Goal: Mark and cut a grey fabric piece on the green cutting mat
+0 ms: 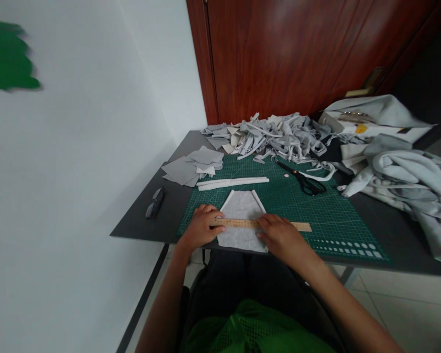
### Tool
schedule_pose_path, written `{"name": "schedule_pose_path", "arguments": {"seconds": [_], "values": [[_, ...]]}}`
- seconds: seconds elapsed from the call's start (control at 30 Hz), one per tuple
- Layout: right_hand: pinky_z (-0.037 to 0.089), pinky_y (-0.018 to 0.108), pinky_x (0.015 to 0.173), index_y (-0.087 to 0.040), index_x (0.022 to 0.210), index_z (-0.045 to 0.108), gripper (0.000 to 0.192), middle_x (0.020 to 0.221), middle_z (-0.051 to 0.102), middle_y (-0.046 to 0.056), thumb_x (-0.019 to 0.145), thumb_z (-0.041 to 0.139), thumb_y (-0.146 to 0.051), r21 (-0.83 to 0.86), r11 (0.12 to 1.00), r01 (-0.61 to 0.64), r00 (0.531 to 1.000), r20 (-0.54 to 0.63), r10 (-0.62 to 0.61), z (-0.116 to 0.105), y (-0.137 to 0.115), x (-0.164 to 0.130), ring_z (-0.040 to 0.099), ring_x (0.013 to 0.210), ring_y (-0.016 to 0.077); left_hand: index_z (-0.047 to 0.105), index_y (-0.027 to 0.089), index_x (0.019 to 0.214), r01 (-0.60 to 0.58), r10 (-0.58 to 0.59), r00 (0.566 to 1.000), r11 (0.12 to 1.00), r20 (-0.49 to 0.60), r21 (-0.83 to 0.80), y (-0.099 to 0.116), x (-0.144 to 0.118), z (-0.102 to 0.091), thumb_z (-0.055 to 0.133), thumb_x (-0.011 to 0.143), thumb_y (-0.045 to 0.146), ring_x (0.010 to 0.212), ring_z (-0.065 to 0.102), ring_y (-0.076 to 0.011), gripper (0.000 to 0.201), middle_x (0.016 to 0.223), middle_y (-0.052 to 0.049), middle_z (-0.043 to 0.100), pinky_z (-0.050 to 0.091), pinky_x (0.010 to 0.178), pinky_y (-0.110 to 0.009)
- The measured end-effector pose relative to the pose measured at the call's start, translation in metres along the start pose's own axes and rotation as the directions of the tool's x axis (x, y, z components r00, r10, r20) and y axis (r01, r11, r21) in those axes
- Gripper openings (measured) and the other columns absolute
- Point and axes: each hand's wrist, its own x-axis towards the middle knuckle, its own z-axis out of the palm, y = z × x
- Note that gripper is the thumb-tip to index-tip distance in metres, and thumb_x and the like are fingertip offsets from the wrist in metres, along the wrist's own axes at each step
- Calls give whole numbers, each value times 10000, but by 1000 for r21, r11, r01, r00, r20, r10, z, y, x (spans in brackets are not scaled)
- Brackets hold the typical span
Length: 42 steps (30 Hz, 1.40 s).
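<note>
A light grey piece of cloth (238, 239) lies at the near edge of the green cutting mat (340, 211), its upper corners slanted and its slanted sides edged with narrow folds or strips. Across it runs a wooden ruler (238, 223). My left hand (203, 226) pinches the ruler's left end, fingers above and thumb below. Over the cloth's right edge, my right hand (281, 238) is closed on the ruler, whose right end sticks out beyond it. Its fingertips are partly hidden. Rolled white cloth strips (233, 182) lie just behind.
Black scissors (305, 181) rest on the mat at right. Grey cloth pieces (191, 166) and glasses (155, 202) are at left. A heap of scraps (279, 135) runs along the back, with bundled cloth (407, 171) and a white box (382, 131) at right. A white wall (95, 147) borders the left.
</note>
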Motion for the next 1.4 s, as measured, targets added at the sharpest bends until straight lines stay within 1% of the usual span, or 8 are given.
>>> {"name": "schedule_pose_path", "arguments": {"seconds": [0.3,0.57,0.77,0.93,1.0,1.07,1.23,1.4], "values": [[428,451,950,-164,1067,727,138,1150,713,165,949,665,-202,-70,983,-171,983,62,175,-10,8,-10,660,1144,352,755,242,1064,4,-2,1000,994,14,-111,-14,-5,-6,816,790,230,1166,566,-261,281,1181,-53,636,443,1078,-427],[429,403,919,-125,1097,714,176,1119,711,167,978,644,-234,-58,993,-104,992,62,107,-7,-5,-1,666,1101,334,748,228,1067,3,1,999,993,38,-115,-13,-5,-8,810,794,229,1178,555,-264,280,1183,-56,626,438,1092,-435],[423,312,771,-211,992,713,131,1014,721,74,1006,589,-251,100,990,-101,987,132,87,-13,25,-9,705,949,245,727,229,1186,43,-39,999,992,36,-116,-9,-6,-10,823,768,223,1238,520,-279,429,1259,-74,592,427,1135,-451],[402,311,691,-234,849,587,220,804,644,24,1029,507,-333,377,922,-85,992,-52,113,-27,46,-23,639,753,210,730,242,1200,55,-55,998,997,14,-57,-4,-5,-4,846,764,245,1241,527,-284,451,1278,-70,600,425,1127,-467],[390,298,629,-248,806,517,276,706,568,-18,1019,521,-425,600,799,-54,963,-181,200,-30,35,-24,558,656,183,732,249,1195,49,-49,999,999,-4,-18,2,-3,2,862,763,258,1240,532,-288,451,1290,-66,607,419,1111,-478],[392,279,576,-250,815,515,327,678,509,-43,999,551,-519,816,578,13,907,-253,337,-26,12,-20,492,621,163,731,254,1192,34,-34,999,999,-21,12,11,-1,7,867,773,277,1241,539,-291,441,1299,-62,614,417,1090,-482],[484,235,535,-247,919,607,410,766,557,-61,785,839,-556,973,-157,167,868,-69,492,4,-41,3,529,646,127,720,242,1189,-22,22,999,1000,-36,2,24,4,13,839,810,280,1252,559,-285,398,1297,-60,633,417,1076,-463],[635,292,648,-259,899,629,453,844,667,-64,647,978,-397,868,-424,260,795,57,604,29,-31,21,662,794,152,729,238,1185,-62,61,998,996,-14,-57,14,4,9,821,805,267,1282,556,-297,392,1313,-75,637,407,1111,-463]]}}
